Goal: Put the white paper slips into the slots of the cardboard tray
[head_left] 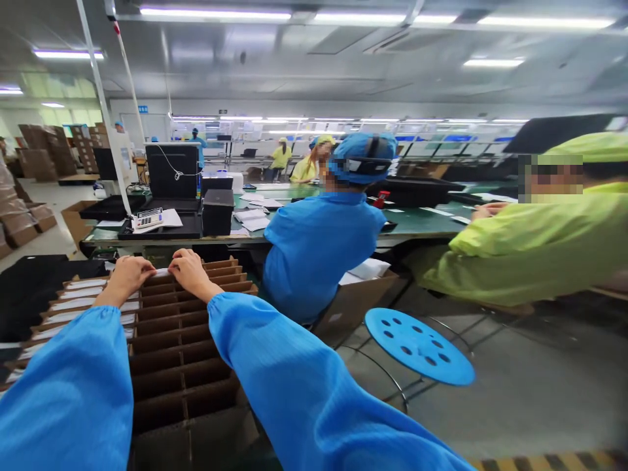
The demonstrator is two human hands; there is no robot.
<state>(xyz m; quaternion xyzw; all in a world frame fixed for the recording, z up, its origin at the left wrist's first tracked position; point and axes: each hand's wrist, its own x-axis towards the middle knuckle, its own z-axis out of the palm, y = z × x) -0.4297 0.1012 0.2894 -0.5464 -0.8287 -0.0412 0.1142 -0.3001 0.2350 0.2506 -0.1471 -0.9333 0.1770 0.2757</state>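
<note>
My left hand (127,278) and my right hand (190,271) pinch a thin white packet (161,272) between them, one at each end. It sits at the top of a slot near the far end of a brown cardboard divider box (181,340). Only the packet's upper edge shows, so its exact kind is unclear. White packets (73,304) of similar look stand in several slots of the left columns. Dark, bare slots run down the box's middle and right columns. Both my arms are in blue sleeves.
A green-topped workbench (417,222) lies ahead, with a black box (218,210) and a calculator (148,220). A person in blue (324,248) sits close ahead; another in yellow (540,242) is on the right. A blue stool (419,347) stands right of my arm.
</note>
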